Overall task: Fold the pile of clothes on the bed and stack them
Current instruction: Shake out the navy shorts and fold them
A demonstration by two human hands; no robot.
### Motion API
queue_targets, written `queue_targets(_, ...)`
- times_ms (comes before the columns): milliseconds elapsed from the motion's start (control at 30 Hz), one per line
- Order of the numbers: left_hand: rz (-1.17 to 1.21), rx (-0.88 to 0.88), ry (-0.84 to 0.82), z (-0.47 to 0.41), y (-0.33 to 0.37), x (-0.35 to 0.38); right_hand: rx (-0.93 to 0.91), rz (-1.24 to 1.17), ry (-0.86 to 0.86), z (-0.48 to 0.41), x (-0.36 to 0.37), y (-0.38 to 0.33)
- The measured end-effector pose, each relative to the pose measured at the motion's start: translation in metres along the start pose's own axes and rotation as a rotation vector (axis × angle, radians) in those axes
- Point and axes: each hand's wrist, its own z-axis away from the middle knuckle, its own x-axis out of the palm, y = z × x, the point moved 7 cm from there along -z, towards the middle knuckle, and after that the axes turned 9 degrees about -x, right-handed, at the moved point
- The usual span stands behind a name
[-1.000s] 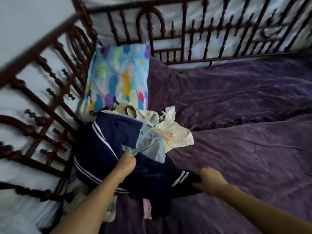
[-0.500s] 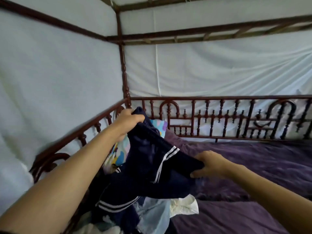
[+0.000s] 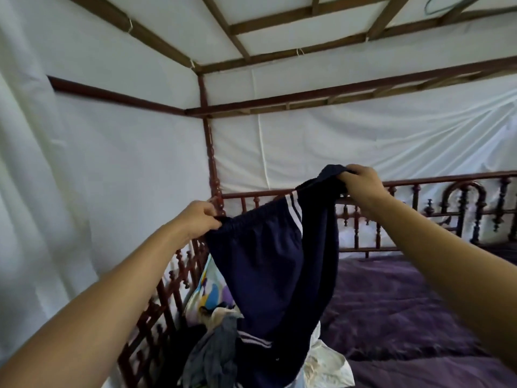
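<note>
Compared with a second ago, when both hands were down in the pile on the bed, the navy garment is now raised clear into the air and spread by its waistband. The left hand is closed in a pinch on the left end of the elastic waistband, near the corner post of the bed rail. The navy striped track pants hang between the hands, white side stripes facing the camera, the legs trailing down so that their lower part still reaches the pile of clothes by the patterned pillow. The right hand, held higher, is clenched around the other end of the waistband. The purple bedspread to the right lies open. Judgement: one garment has been singled out and shaken open; folding proper has not begun, nothing is stacked, and the open spread offers room to lay it flat.
</note>
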Motion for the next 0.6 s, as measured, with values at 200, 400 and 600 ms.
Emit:
queue_targets(200,-0.163,-0.127,-0.518,0.045,-0.007,0.095,0.277,-0.625,-0.099,0.027,0.032,0.002)
queue_targets(400,0.237,-0.003,-0.562,0.056,0.023,0.181,0.281,-0.559,-0.061,0.039,0.018,0.004)
queue_targets(600,0.478,-0.074,-0.187,0.019,0.016,0.169,0.353,-0.525,0.044,0.055,-0.032,0.021)
